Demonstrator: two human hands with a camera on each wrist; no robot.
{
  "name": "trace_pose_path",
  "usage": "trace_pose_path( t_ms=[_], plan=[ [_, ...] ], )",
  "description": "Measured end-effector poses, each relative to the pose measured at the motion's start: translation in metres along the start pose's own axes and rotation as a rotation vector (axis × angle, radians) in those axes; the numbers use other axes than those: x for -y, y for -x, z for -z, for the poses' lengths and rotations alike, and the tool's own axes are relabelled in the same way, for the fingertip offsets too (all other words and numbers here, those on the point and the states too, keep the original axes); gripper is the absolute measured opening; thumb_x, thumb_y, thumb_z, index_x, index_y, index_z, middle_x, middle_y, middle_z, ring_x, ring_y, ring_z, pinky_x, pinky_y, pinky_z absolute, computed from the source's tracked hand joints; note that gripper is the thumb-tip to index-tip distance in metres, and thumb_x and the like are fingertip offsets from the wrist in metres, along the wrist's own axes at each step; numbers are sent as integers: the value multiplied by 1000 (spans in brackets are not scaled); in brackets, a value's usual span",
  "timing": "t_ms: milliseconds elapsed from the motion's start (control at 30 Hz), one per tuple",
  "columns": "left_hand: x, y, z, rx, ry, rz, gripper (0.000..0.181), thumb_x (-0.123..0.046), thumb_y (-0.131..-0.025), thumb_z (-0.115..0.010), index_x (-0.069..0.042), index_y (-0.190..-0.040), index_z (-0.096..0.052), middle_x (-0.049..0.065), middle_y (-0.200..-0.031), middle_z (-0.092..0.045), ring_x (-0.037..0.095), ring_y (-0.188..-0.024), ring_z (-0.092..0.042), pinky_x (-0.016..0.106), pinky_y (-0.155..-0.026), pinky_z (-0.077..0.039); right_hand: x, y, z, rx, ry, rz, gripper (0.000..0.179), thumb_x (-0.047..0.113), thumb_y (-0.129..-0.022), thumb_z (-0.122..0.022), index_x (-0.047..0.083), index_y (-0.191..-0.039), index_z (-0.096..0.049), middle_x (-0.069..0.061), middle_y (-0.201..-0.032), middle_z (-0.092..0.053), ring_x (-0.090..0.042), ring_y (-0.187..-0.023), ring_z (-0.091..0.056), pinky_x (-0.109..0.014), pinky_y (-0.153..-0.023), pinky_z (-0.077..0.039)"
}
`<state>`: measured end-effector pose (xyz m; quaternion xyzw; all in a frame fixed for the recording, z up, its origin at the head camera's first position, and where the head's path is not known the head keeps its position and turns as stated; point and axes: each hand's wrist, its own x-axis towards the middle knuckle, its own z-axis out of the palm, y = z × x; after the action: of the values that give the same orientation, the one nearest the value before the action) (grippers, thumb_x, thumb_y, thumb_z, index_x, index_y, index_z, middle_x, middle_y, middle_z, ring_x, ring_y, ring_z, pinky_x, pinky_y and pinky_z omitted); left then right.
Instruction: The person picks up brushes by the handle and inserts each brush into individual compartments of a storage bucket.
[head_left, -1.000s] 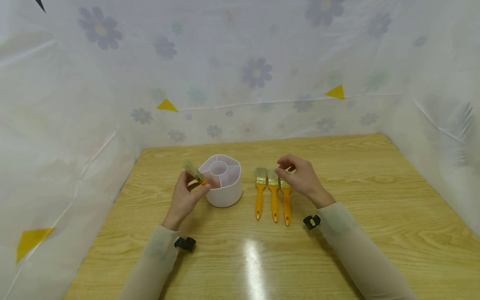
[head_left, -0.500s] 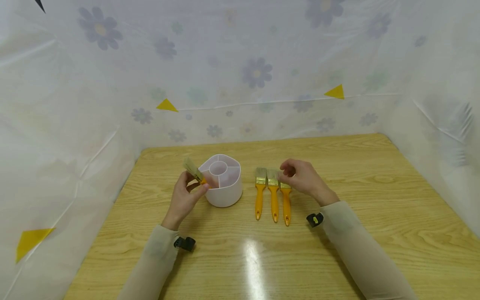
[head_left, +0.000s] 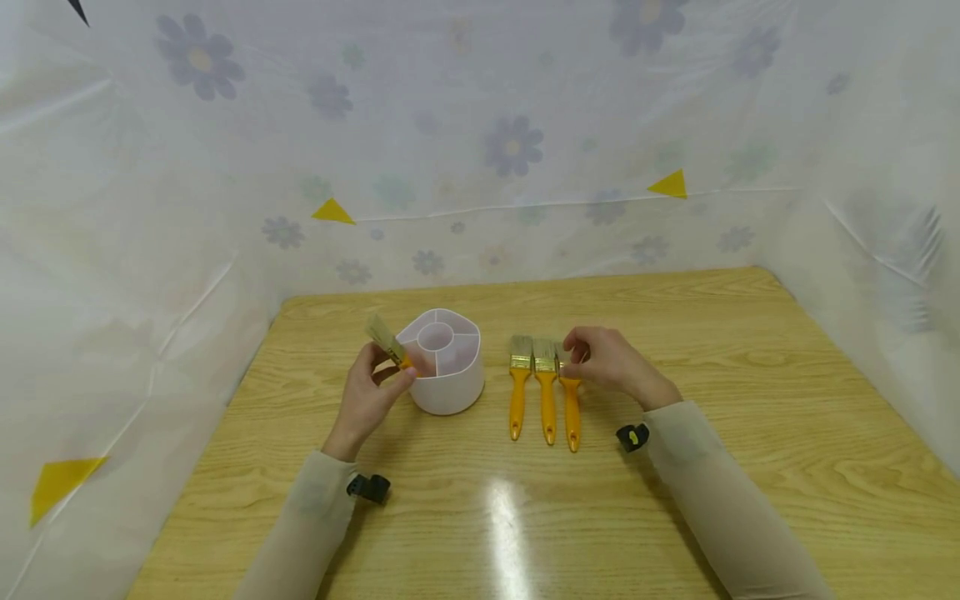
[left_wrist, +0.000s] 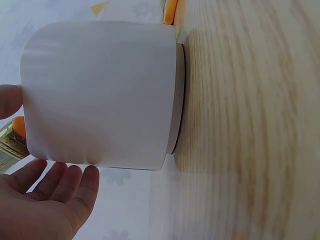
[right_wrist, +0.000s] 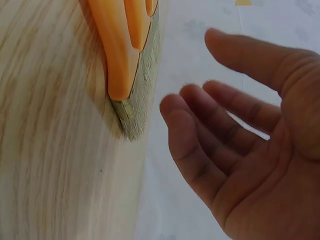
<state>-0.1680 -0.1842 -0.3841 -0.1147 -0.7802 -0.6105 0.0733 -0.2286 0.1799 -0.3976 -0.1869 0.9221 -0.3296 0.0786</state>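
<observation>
A white round organizer with divided compartments stands on the table. One paintbrush with an orange handle leans out of its left side, bristles up. My left hand holds the organizer there: in the left wrist view the fingertips press its wall and the thumb is at the rim. Three similar flat paintbrushes lie side by side, bristles away from me: left brush, middle brush, right brush. Above the right one hovers my right hand, fingers loosely bent, holding nothing, its palm visible in the right wrist view.
The wooden table has its far edge against a white floral sheet. Similar sheeting hangs on the left and right. Yellow triangles are stuck to it.
My right hand has drifted slightly right and toward me, from over the middle and right brushes to over the right one. The left hand, organizer and brushes stay in place.
</observation>
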Motion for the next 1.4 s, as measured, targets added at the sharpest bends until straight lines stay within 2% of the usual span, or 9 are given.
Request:
trace_pose_path(
  t_ms=[233, 433, 633, 900, 1133, 1400],
  plan=[
    [-1, 0, 1, 2, -2, 0, 52, -4, -86, -69, 11, -128, -43, 24, -123, -48, 32, -117, -47, 50, -102, -40, -5, 0, 2, 119, 7, 28, 29, 16, -82, -76, 5, -106, -63, -3, -86, -61, -19, -76, -55, -34, -67, -48],
    [-1, 0, 1, 3, -1, 2, 53, -5, -86, -70, 11, -129, -42, 24, -124, -49, 32, -118, -47, 49, -102, -40, -6, 0, 1, 177, 35, -13, 31, 19, -81, -76, 8, -107, -62, -3, -85, -61, -18, -71, -56, -32, -64, -48],
    [0, 0, 1, 5, -2, -5, 53, -4, -86, -69, 11, -129, -42, 25, -124, -48, 33, -118, -47, 51, -102, -40, -6, 2, -3, 248, 84, -58, 33, 24, -81, -77, 14, -109, -62, -2, -90, -61, -19, -76, -56, -34, -69, -48],
    [1, -1, 0, 4, -3, -2, 52, -2, -86, -68, 11, -130, -41, 25, -125, -48, 33, -119, -46, 51, -102, -39, -7, 3, -6, 306, 90, 2, 26, 20, -82, -76, 17, -105, -64, 0, -89, -61, -18, -76, -55, -34, -68, -47],
    [1, -1, 0, -1, -6, -2, 52, -3, -86, -68, 12, -128, -42, 25, -124, -48, 32, -118, -47, 51, -102, -40, -7, 3, -7, 342, 137, 80, 18, 18, -83, -74, 15, -99, -66, 0, -92, -61, -16, -80, -54, -32, -69, -47],
    [0, 0, 0, 6, 3, -10, 52, -4, -87, -68, 11, -129, -42, 27, -125, -48, 33, -118, -47, 50, -102, -40, -9, 4, -3, 373, 172, 81, 15, 14, -82, -74, 15, -93, -65, 1, -89, -59, -16, -79, -51, -33, -70, -45]
  ],
)
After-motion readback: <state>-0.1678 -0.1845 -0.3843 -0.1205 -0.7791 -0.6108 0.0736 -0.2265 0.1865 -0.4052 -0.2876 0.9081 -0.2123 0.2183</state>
